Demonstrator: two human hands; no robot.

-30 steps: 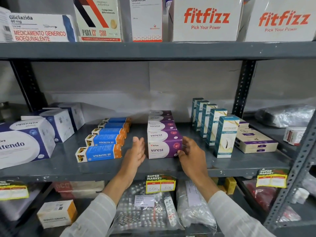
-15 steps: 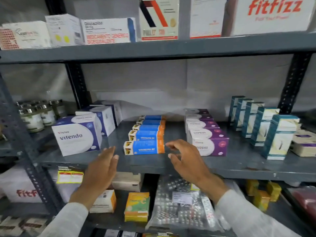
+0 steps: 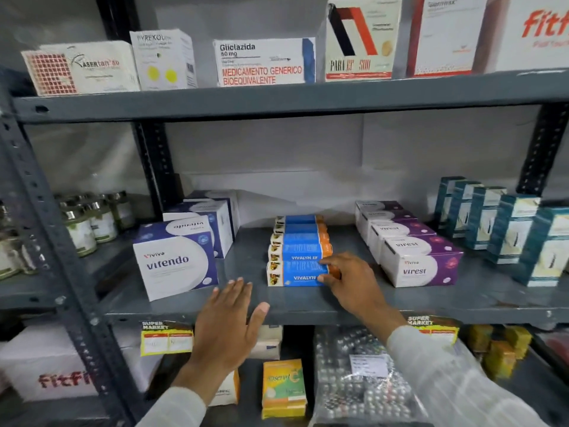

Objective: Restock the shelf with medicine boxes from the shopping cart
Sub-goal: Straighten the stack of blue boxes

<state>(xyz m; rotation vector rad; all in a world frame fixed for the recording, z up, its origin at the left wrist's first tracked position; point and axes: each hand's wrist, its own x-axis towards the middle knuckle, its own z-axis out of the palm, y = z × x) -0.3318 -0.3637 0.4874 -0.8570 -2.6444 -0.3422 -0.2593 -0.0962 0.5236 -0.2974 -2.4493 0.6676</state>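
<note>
**At shelf front: squaring up the Vivalyn row**

Nearest the camera, left hand (image 3: pixel 229 322) hovers over the shelf (image 3: pixel 308 312) edge, fingers spread, palm down, holding nothing. Looks staged to catch or square the row's left end; judgement only.

Right hand (image 3: pixel 354 282) is on the right end of the front Vivalyn box (image 3: pixel 294 274), fingertips curled round its orange end cap. Grip looks light, more a nudge or align than a lift. Box lies flat at the shelf front, label out, first of a row of like boxes running back.

Left of that, well apart: Vitendo boxes (image 3: pixel 177 260). Right, just beside the hand: Virest boxes (image 3: pixel 420 265), also in a front-to-back file. Teal boxes (image 3: pixel 511 232) stand upright further right. Rows face forward so labels read from the aisle.

Shopping cart isn't in view. Neither hand carries new stock; this reads as tidying placed boxes.
</note>
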